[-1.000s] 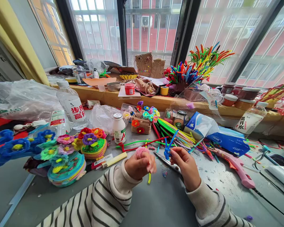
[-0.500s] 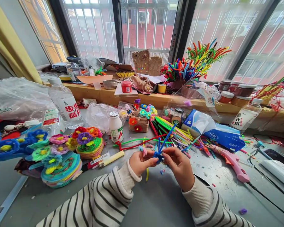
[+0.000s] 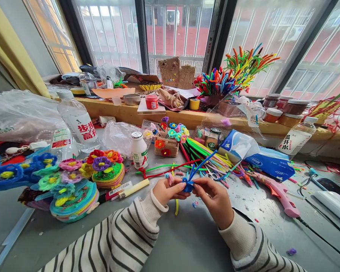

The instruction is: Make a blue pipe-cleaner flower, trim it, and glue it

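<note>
Currently: table carrying pipe-cleaner flowers. Left hand and right hand both pinching the blue pipe-cleaner bundle just above the table, left also gripping a yellow stem.

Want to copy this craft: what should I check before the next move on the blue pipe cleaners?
1. Both hands on the blue pipe cleaners: ok, left hand and right hand pinch the middle.
2. Blue ends free: ok, they fan upward.
3. Pink flower secure: ok, tucked in the left hand, yellow stem hanging below.
4. Spare stock near: ok, green bundle lies just behind.
5. Glue gun hot: cannot tell; it lies to the right.
</note>
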{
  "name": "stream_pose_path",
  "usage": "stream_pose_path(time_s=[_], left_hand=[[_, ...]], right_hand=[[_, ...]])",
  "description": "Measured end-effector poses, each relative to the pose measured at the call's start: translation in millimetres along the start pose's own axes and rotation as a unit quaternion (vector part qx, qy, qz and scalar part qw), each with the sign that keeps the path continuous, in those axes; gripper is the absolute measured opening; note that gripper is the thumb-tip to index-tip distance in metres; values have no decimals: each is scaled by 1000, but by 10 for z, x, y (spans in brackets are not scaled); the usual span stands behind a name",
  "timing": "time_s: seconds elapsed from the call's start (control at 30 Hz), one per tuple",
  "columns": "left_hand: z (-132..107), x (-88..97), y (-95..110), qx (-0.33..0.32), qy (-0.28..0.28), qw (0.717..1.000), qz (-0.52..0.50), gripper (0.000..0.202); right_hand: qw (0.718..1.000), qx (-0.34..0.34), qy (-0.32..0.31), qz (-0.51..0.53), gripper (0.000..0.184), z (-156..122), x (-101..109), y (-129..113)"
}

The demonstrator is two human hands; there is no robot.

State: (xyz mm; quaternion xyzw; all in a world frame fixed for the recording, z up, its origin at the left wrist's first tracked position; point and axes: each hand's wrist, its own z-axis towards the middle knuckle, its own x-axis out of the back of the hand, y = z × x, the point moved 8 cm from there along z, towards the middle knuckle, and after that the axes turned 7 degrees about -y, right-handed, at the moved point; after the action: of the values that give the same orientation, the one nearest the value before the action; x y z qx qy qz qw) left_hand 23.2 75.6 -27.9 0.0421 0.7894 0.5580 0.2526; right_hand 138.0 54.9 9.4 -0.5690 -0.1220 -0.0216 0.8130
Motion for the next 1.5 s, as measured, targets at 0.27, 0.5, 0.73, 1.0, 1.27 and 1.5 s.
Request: stream_pose_path(time_s=[0.27,0.5,0.73,1.0,1.27,1.5], left_hand=[[2,-43,1,0,-22,998,57,26],[-1,-25,20,-11,-10,997,78,26],[-19,-22,16,1,-3,999,54,30],[-11,-8,-25,29,13,999,18,39],[-14,-6,-38,31,11,999,24,39],[-4,-37,-26,32,-2,999,35,33]], right_hand=[[999,11,-6,-48,14,-27,-31,-66],[999,-1,-19,-47,15,-26,-57,-53],[998,-4,-21,-65,16,-14,-52,-64],[996,23,-26,-78,13,-11,-64,-85],[996,31,-24,-85,13,-7,-60,-91],[996,24,-23,-85,13,-10,-58,-75]])
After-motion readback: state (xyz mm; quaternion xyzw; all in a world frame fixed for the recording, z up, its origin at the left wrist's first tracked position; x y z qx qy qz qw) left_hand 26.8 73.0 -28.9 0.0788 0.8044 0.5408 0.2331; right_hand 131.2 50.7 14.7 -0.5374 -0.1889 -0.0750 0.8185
